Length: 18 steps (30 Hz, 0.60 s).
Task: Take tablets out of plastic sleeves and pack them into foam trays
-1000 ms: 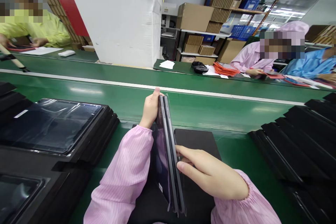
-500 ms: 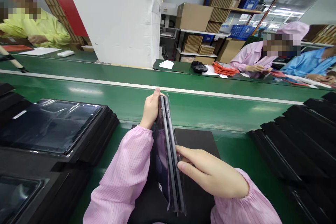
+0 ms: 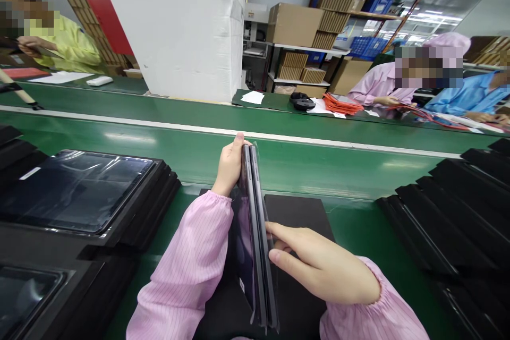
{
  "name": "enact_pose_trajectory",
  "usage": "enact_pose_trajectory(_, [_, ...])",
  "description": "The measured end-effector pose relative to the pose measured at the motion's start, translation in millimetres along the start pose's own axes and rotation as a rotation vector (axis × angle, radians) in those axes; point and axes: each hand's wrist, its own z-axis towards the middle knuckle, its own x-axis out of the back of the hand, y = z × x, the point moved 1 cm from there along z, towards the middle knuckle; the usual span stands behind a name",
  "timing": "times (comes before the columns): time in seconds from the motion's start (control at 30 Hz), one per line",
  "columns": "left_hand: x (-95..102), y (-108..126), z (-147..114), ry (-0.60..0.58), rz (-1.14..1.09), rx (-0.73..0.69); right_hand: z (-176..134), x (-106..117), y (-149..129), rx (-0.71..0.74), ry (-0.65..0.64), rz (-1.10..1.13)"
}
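Note:
Two slim tablets point(image 3: 258, 244) stand face to face on edge in front of me, in clear film that sticks out past their edges. My left hand point(image 3: 229, 167) is closed on their far end, thumb up; its other fingers are hidden behind them. From the right, my right hand point(image 3: 314, 260) presses its thumb and forefinger against the right tablet and its film, with the remaining fingers curled and partly hidden. A small white label shows low on the left tablet's dark screen. Beneath them lies a black foam-like sheet point(image 3: 300, 212).
At left, a film-covered tablet point(image 3: 79, 191) rests on stacked black trays point(image 3: 159, 202). More black trays point(image 3: 446, 228) lean in a stack at right. A green bench point(image 3: 191, 149) runs across, with a white pillar point(image 3: 191, 26) behind. Co-workers sit opposite, near orange sleeves point(image 3: 342, 103).
The tablets' near end has shifted slightly left and down. Both my hands keep nearly the same place. The co-worker in yellow has raised their hands.

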Motion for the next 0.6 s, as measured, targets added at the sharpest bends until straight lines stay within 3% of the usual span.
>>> enact_pose_trajectory(0.33, [-4.4, 6.0, -5.1, -0.030, -0.022, -0.014, -2.3, -1.9, -6.8, -0.019, 0.040, 0.027])
enact_pose_trajectory(0.6, [-15.9, 19.7, -17.6, -0.062, -0.008, -0.041, -4.9, -2.7, -12.4, -0.077, 0.163, 0.065])
